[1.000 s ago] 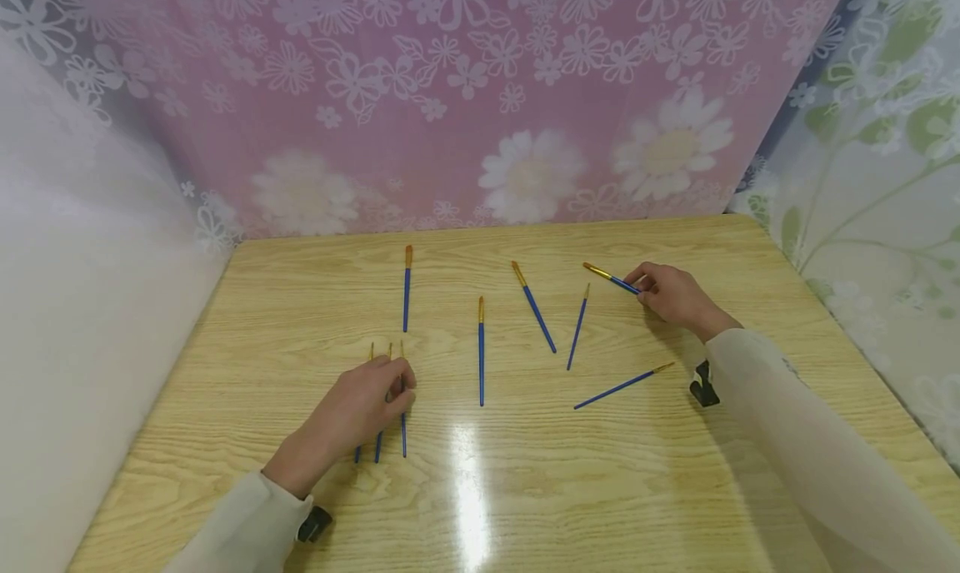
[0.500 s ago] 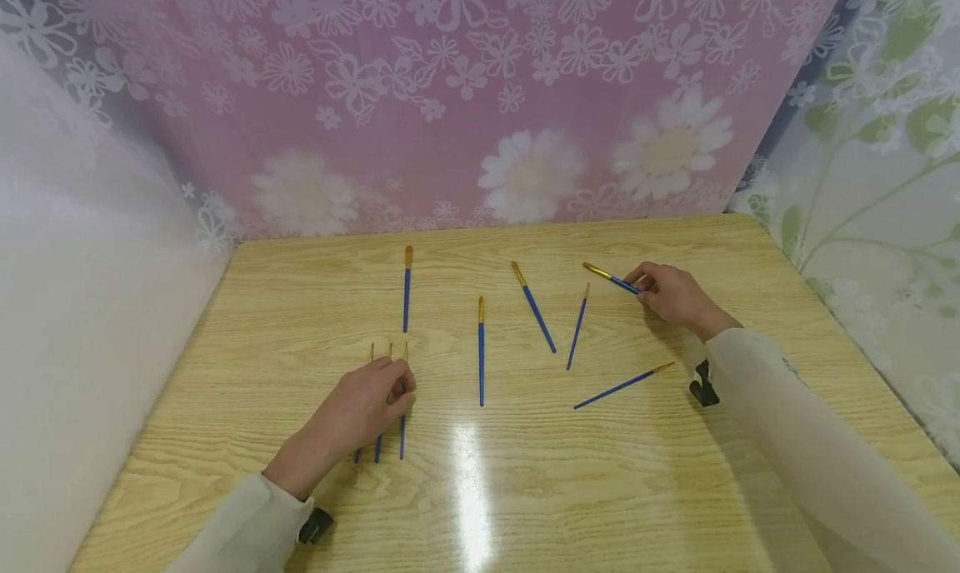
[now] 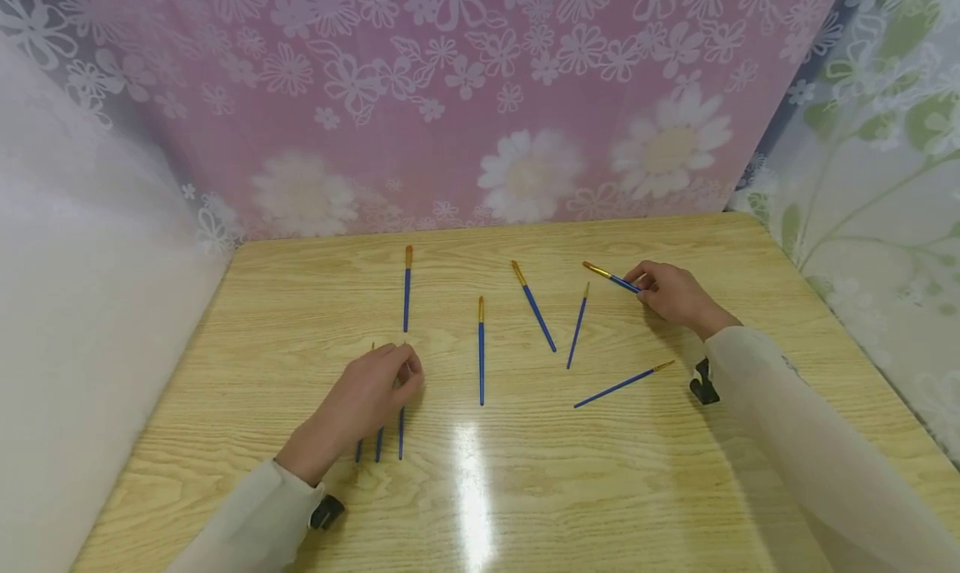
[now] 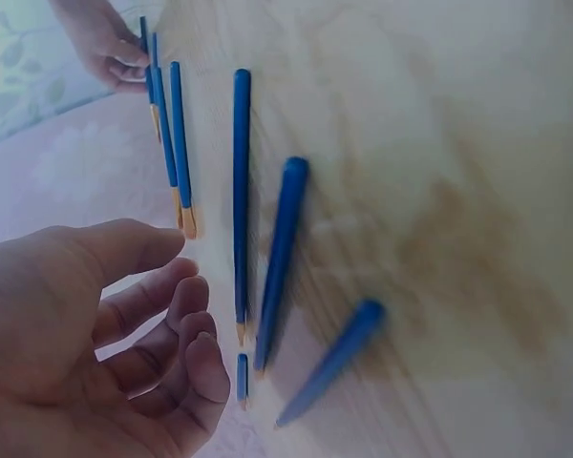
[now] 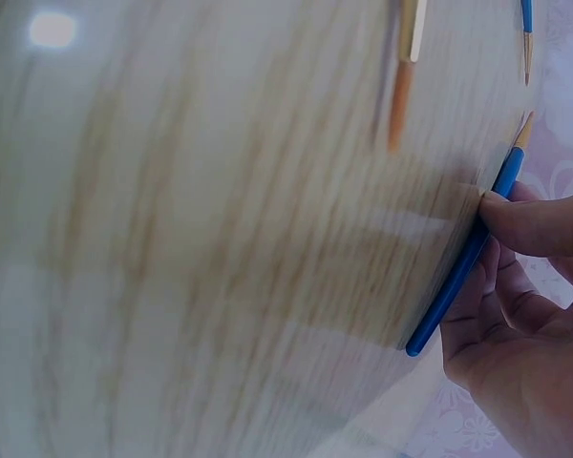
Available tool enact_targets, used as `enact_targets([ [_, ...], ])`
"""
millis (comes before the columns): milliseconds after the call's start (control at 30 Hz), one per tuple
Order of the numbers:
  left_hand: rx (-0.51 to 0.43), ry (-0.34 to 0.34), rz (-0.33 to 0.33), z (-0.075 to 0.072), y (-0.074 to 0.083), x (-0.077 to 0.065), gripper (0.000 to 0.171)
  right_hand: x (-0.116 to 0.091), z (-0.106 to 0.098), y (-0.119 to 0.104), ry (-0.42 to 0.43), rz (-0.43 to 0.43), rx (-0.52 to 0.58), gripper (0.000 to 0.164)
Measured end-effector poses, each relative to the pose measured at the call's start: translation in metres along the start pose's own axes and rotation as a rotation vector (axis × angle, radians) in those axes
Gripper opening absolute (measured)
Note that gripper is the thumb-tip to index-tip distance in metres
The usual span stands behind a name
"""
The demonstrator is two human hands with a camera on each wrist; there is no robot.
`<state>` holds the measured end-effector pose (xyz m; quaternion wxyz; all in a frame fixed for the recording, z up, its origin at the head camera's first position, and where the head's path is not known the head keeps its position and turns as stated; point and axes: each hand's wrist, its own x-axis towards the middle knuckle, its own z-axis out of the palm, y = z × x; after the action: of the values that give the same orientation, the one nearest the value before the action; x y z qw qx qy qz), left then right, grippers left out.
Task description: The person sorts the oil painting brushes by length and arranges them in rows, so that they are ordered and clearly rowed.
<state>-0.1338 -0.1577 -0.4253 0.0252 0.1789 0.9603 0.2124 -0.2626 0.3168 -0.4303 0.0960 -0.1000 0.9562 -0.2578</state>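
My left hand (image 3: 367,390) is over a row of three thin blue paintbrushes at the left, hiding their middles. The rightmost brush (image 3: 401,435) shows its handle below the fingers; the middle brush (image 3: 379,446) and left brush (image 3: 358,450) lie beside it. In the left wrist view the thumb and loosely bent fingers (image 4: 205,363) stand apart with nothing between them. At the back right, my right hand (image 3: 675,294) pinches a thicker blue paintbrush (image 5: 468,243) between thumb and fingers, its gold ferrule and brown bristles pointing left.
Between the hands lie an upright-pointing brush (image 3: 482,356), a slanted brush (image 3: 534,311), a thin brush (image 3: 577,331) and a low diagonal brush (image 3: 618,387). Another flat brush (image 3: 407,298) lies beyond the left hand. The wooden table (image 3: 525,490) meets a flowered pink backdrop (image 3: 420,140).
The rightmost brush of the row has been turned slightly, its tip to the right. My left hand has then moved a little up and right, off it. The right hand stays put.
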Motion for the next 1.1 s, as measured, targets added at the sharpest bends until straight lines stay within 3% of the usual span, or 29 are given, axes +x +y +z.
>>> enact_targets([
  [233,-0.086,-0.036,-0.048,0.005,0.011,0.027,0.012,0.001,0.001,0.002,0.003,0.003,-0.003,0.031],
  [600,-0.16,-0.09,-0.111,0.021,0.044,0.067,0.027,0.0,-0.001,0.002,0.001,0.0,-0.005,0.031],
  [900,-0.156,-0.088,-0.157,0.029,0.054,0.082,0.038,0.002,-0.003,-0.002,0.003,-0.018,0.005,0.03],
  [1100,-0.132,-0.095,-0.142,0.033,0.058,0.086,0.037,0.0,-0.002,-0.001,0.004,-0.012,0.008,0.03],
])
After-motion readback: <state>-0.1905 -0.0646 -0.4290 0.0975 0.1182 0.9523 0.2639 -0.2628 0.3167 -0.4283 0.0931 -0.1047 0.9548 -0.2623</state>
